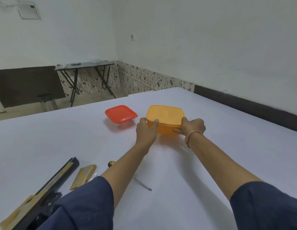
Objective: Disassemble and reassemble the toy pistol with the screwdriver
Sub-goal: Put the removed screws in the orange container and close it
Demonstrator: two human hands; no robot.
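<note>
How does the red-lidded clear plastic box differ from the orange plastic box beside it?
The orange plastic box is gripped at its sides by the left hand and right hand; the red-lidded clear plastic box stands untouched. The orange box is opaque orange throughout; the red-lidded box has a see-through base. The orange box looks bigger and deeper than the red-lidded one. Both are rounded squares with lids on.
</note>
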